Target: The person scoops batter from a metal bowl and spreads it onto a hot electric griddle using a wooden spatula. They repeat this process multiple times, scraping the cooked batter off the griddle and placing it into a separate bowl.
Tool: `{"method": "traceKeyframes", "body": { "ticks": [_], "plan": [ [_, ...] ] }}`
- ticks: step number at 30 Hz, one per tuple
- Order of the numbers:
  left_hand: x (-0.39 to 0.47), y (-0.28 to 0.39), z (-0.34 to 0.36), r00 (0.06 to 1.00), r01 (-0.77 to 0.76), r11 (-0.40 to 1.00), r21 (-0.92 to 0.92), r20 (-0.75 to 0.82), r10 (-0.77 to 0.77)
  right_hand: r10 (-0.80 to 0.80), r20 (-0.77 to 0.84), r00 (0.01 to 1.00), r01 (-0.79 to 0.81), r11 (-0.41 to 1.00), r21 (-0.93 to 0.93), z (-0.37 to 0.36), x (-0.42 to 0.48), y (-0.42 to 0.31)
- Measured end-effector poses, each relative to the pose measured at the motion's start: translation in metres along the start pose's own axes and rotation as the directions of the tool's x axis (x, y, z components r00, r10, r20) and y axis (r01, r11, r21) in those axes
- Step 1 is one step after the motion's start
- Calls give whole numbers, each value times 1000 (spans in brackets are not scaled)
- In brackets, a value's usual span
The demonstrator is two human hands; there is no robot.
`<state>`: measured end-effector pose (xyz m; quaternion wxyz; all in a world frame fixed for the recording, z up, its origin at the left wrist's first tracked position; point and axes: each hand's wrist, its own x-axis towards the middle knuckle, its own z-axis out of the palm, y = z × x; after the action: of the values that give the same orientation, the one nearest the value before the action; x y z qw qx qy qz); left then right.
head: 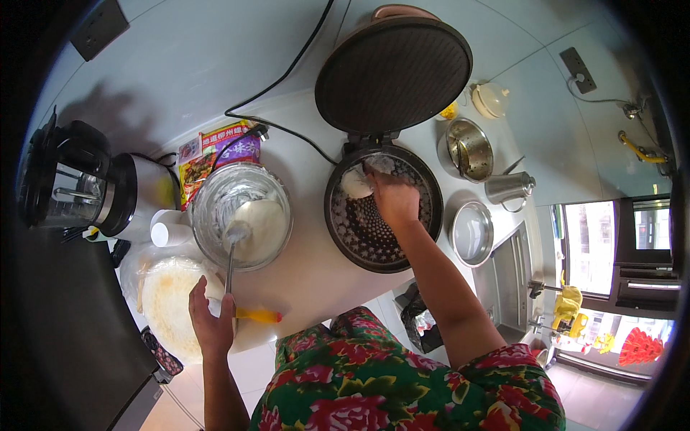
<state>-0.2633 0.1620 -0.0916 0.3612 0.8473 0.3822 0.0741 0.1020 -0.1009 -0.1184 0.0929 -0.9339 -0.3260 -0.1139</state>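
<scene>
My right hand [396,202] reaches into the round lower plate [383,242] of an electric griddle, fingers closed around white, wet-looking dough [357,182]. A thin whitish smear [380,163] marks the plate beside the fingertips, which are partly hidden. My left hand [212,326] is held with fingers apart over a stack of thin round flatbreads [171,301] on plastic film. Its thumb lies by the end of a metal spoon's handle [231,269]; whether they touch I cannot tell. The spoon rests in a clear bowl [198,226] of white dough or batter [265,223].
The griddle's ridged lid [393,75] stands raised at the back. A blender [81,183], paper cups [171,233] and a food packet [218,151] stand left. Steel bowls [473,234], a metal pot [509,186] and a sink [504,280] are right. A yellow-handled tool [259,315] lies near the front edge.
</scene>
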Motion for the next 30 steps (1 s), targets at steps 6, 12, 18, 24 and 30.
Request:
{"method": "traceKeyframes", "body": {
  "ticks": [6,12,18,24,30],
  "plan": [
    [-6,-3,-1,1000,-10,1000,-23,-28,10,-214,6,977,213,976,51,4,-31,-22],
    [-7,7,-4,1000,-17,999,-29,-23,17,-136,-35,990,138,988,66,9,-18,-2],
    [-16,4,-8,998,16,999,-28,-52,-18,-192,204,960,183,981,59,-22,-52,-29],
    [-14,15,-5,999,4,997,-71,-46,-8,-226,-19,974,227,966,125,2,-30,-8],
    [-24,9,-12,998,31,996,-81,-51,-35,-324,89,942,300,930,213,-22,-73,-16]
  ]
}}
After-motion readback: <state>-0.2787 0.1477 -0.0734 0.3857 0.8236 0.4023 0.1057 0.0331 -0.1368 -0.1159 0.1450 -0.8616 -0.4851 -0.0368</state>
